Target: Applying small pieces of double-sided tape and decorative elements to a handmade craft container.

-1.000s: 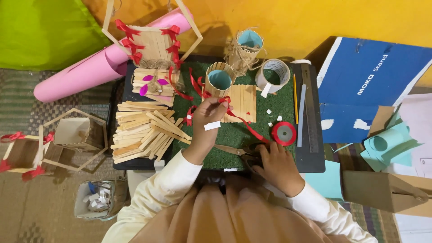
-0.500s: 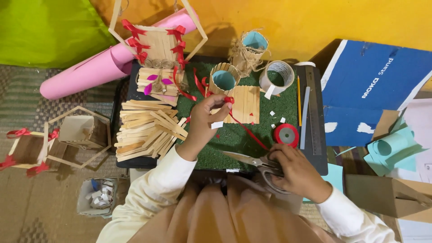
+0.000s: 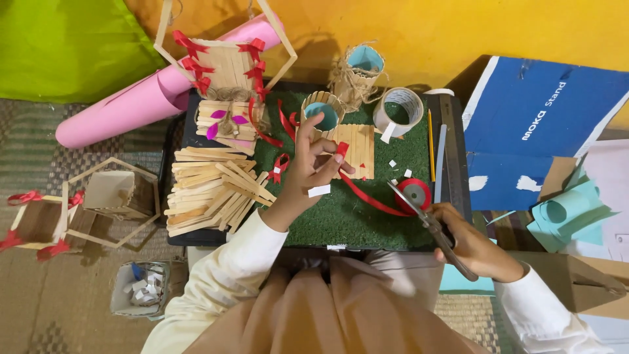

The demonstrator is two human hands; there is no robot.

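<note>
Left hand: raised over the green mat, fingers pinched on one end of the red ribbon – a small white scrap seems stuck near the fingertips
Red ribbon: runs from that pinch down across the mat to the red spool
Right hand: at the mat's right edge, closed around the handles of the scissors – blades point at the ribbon beside the spool
Nearby: stack of wooden sticks left of the mat, tape roll at the back
</note>
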